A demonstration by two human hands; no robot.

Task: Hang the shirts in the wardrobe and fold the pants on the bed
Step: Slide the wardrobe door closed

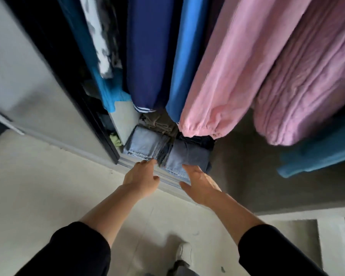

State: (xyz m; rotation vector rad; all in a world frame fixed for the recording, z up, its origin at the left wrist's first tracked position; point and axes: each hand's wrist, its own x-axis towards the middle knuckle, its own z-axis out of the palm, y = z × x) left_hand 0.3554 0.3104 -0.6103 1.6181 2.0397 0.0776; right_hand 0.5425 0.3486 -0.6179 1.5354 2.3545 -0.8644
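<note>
Wardrobe (38, 86) fills the upper view, its sliding door pushed to the left and the floor track running just in front of both hands. Hanging shirts crowd the rail overhead: a pink top (227, 76) widest, then a blue one (187, 56) and a navy one (149, 56), their hems dangling low over the wardrobe floor. Under them lie the folded pants, side by side: pale jeans (145, 142) on the left, a dark grey pair (187, 154) on the right, and a khaki pair (159, 122) behind.

The left hand (141, 178) is loosely extended and holds nothing, its fingertips at the front edge of the pale jeans. The right hand (199, 184) is spread flat, palm inward, beside the dark grey pair; motion blur makes it hard to say whether it touches the cloth.

The step looks like squaring or gripping these stacks. To do it well, keep both palms flat and press in from the outer sides together, so the folds stay stacked. If lifting, slide the fingers under the bottom layer and bring the bundle up over the track, staying low beneath the pink hem so nothing snags
</note>
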